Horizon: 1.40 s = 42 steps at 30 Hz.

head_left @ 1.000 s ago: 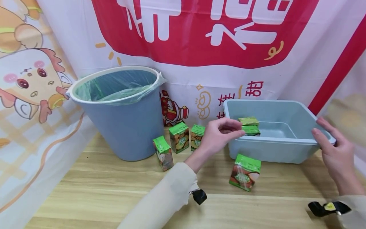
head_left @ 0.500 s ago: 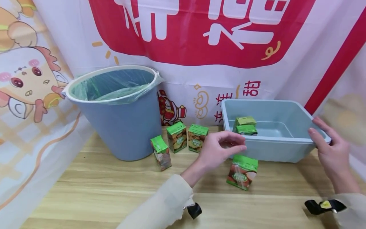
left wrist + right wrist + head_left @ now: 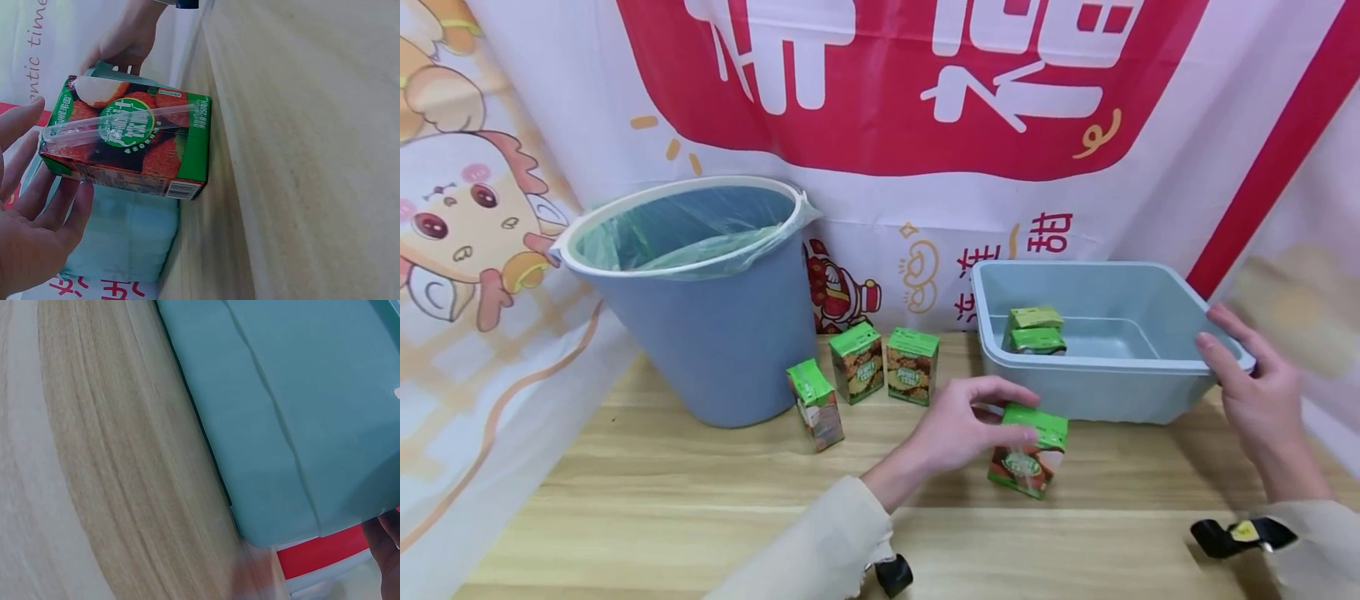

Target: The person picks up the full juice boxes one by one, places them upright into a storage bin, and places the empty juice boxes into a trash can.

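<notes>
A juice box (image 3: 1024, 468) with a green top and a strawberry picture stands on the table in front of the light blue plastic basin (image 3: 1105, 393). My left hand (image 3: 951, 429) is around its left top corner, fingers spread and fairly straight. In the left wrist view, fingertips lie close against the strawberry juice box (image 3: 134, 140), without a plain squeeze. My right hand (image 3: 1262, 392) grips the basin's right rim, thumb on the front side. The right wrist view shows the basin's wall (image 3: 269, 425) and only part of that hand. Two green-topped juice boxes (image 3: 1037, 339) sit inside the basin's left end.
A blue bin (image 3: 722, 342) with a clear liner stands at the back left. Beside it are two upright juice boxes (image 3: 913, 375) and a slightly turned one (image 3: 820, 412). A printed cloth (image 3: 850, 142) hangs behind the wooden table (image 3: 647, 500).
My left hand has come out from above the basin's front rim and lowered to the strawberry juice box. My right hand stays on the basin rim. The head view has shifted slightly.
</notes>
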Tool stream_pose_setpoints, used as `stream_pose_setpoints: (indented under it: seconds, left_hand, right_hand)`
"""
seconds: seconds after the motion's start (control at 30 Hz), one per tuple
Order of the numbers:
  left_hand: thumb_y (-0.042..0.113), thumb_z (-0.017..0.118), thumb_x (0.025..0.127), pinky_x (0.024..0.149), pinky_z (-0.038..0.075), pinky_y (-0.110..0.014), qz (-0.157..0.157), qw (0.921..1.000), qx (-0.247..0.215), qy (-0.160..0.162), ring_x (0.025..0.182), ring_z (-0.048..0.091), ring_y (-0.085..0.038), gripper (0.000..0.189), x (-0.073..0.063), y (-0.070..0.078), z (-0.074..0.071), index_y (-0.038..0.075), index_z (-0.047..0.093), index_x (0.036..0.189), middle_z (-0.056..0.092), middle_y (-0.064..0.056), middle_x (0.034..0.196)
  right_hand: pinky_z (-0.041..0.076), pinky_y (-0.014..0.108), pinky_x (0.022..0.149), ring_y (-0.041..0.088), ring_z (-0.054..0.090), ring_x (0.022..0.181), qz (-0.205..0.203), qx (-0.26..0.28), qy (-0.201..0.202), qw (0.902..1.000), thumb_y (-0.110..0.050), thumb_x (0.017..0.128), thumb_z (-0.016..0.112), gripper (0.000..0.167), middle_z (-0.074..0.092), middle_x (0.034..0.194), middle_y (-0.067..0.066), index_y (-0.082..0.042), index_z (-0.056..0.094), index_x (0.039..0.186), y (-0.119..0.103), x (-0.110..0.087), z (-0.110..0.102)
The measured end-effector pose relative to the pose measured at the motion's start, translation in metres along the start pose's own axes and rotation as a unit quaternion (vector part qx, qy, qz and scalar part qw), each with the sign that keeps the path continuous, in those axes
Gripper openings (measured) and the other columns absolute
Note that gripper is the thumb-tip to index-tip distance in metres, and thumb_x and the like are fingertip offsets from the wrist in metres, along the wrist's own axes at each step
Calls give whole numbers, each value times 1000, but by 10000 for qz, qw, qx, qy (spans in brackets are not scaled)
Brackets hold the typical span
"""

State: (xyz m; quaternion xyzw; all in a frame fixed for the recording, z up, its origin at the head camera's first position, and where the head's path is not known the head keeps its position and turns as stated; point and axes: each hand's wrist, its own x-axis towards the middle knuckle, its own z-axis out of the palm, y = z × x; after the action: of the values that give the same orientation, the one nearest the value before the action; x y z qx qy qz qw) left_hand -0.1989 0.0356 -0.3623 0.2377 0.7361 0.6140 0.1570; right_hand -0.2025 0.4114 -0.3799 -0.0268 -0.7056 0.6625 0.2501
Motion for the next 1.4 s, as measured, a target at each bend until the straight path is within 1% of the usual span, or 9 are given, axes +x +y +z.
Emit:
stream_pose_setpoints:
  seconds: [0.1,0.2,0.43,0.67,0.8,0.93,1.07,1.27,1.4]
  left_hand:
    - [20,91,84,87,58,-23,-56,10000,54,-21,96,70,-6,37,-1,-1,0,30,80,117,74,16,116]
    - [18,92,82,84,60,-25,-119,9999,48,-39,94,71,-9,39,-2,-2,1,31,79,116,74,13,114]
    - [10,91,81,79,63,-25,-115,9999,41,-40,93,75,-13,38,-6,-7,3,28,80,113,73,11,117]
    - [5,88,82,84,62,-22,48,9994,185,-283,99,76,-9,43,-6,-11,-1,27,79,118,72,8,126]
    - [6,88,83,89,61,-21,293,9977,511,-335,106,73,-5,43,-6,-11,-4,26,79,120,71,8,128]
    - [11,90,82,96,59,-23,537,9932,1024,-147,113,67,0,42,-6,-10,-4,28,79,118,74,12,126]
    - [15,92,80,103,57,-30,644,9897,1273,111,115,66,2,40,-8,-11,-3,29,81,116,75,15,124]
    - [18,93,80,105,56,-34,701,9886,1274,381,116,66,1,39,-10,-12,-1,30,81,115,77,16,122]
    - [21,93,80,102,55,-30,653,9892,1192,548,115,66,2,38,-11,-8,0,32,82,114,76,17,124]
  right_hand:
    - [44,-3,90,-7,44,147,44,-677,6,9977,-19,104,68,55,49,163,-20,-17,54,157,-2,0,-1]
    - [44,-3,90,-5,42,150,24,-928,69,9957,-20,104,67,55,47,165,-19,-18,53,157,-2,-1,-1]
    - [47,0,88,-8,51,142,-217,168,-7,9996,-8,100,71,52,61,153,-18,-6,59,151,3,-1,0]
    - [46,-2,88,-5,44,149,-120,-38,-27,9999,-11,101,71,53,57,157,-18,-8,58,153,3,-1,-1]
    - [45,-3,89,-5,42,150,-83,-161,-7,9998,-13,102,71,54,55,158,-18,-10,57,153,1,0,-1]
    - [46,-2,89,-5,44,149,-150,-15,14,9999,-11,101,71,53,58,156,-19,-9,58,152,1,1,1]
    - [46,-2,91,-4,42,151,-176,59,-49,9998,-10,101,70,52,59,153,-22,-10,58,152,1,1,2]
    - [44,-2,93,-3,37,154,-64,-229,-8,9997,-14,102,71,53,55,158,-20,-12,58,153,-1,0,2]
    - [45,-2,90,-3,38,154,-52,-166,-10,9998,-14,102,71,54,55,158,-20,-11,57,153,0,1,1]
